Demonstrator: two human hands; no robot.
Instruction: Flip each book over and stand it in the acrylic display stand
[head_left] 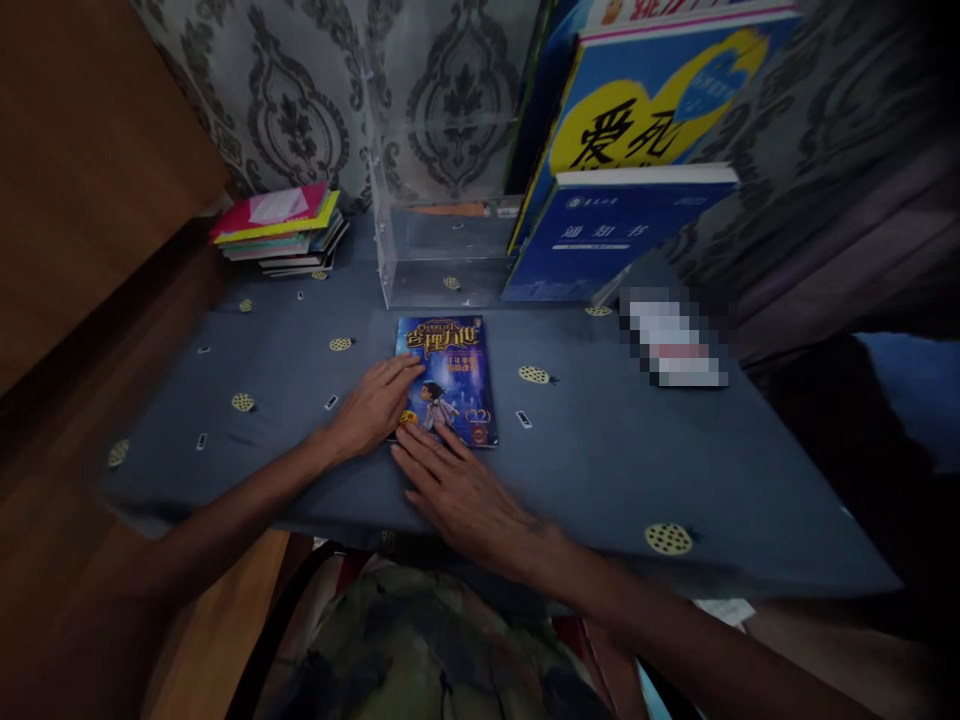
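Observation:
A blue book (450, 385) with a cartoon figure and gold lettering lies face up on the cloth-covered table (585, 470). My left hand (379, 400) rests on the book's left edge, its fingers stretched out over the cover. Across the lower edge of the same cover lie the fingers of my right hand (450, 480), flat and slightly apart. Neither hand grips the book. Parts of its left and bottom edges are hidden beneath my fingers.
Behind the book stands a clear plastic book rack (382, 230), with a blue book (600, 240) and a larger yellow-and-blue book (637, 110) upright at its right. A stack of thin books (281, 230) sits back left. A pixelated item (675, 340) lies at right.

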